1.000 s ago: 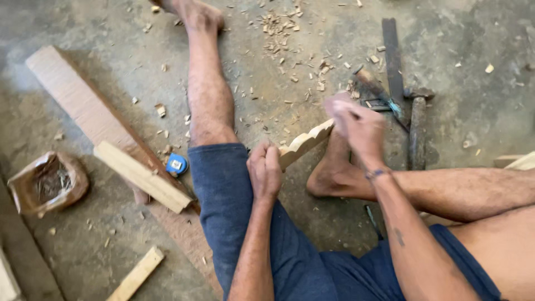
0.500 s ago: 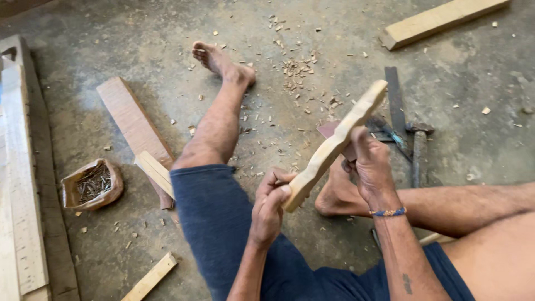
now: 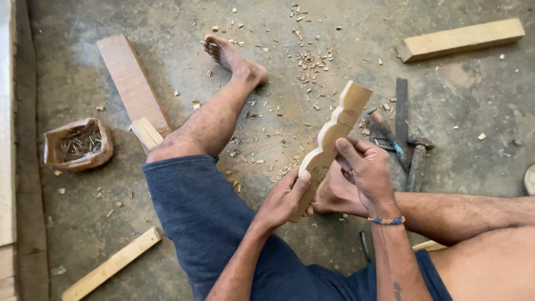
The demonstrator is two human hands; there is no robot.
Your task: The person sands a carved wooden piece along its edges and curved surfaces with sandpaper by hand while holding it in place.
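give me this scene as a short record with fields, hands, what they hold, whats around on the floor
left hand: left hand closed around the lower end of the pale carved wooden piece with a wavy edge
right hand: right hand closed on the same piece at its middle
piece pose: tilted, raised above the floor
tools: dark metal tools lying right of the hands
left side: brown paper bag of nails, reddish flat plank
top right: pale wooden block
floor: grey concrete floor strewn with wood chips

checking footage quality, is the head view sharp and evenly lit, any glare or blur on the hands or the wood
Head view: soft, even daylight, no glare; left hand, right hand and carved wood piece all sharp; only faint shadows under the legs on the concrete floor.
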